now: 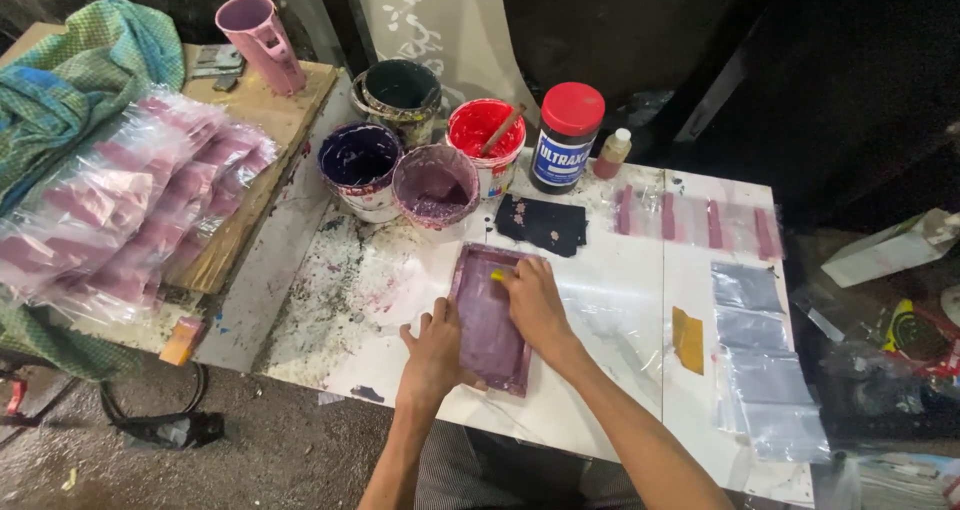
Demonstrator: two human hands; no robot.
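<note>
While the left hand (pixel 432 348) grips the near left edge of a small rectangular purple-stained printing frame (pixel 489 320), the right hand (pixel 533 303) lies across its far end, fingers closed around a small yellow-tipped tool (pixel 497 275) pressed to the mesh. This frame rests flat on the white, paint-spattered tabletop (pixel 600 390), right between both hands. Just beyond the hands stand four open round paint tubs: dark purple (pixel 358 160), mauve (pixel 435 183), red with a stick in it (pixel 485 130), and a black one (pixel 402 88) behind. A red-lidded dark jar (pixel 566 136) and a black rectangular pad (pixel 541 223) sit beyond the right hand. Clear plastic bags (pixel 760 360) lie in a column well to the right of that hand, with a yellow card (pixel 688 338) nearer. Far to the left of the left hand, pink-printed bags (pixel 130 205) are fanned out on a wooden board (pixel 285 115).
</note>
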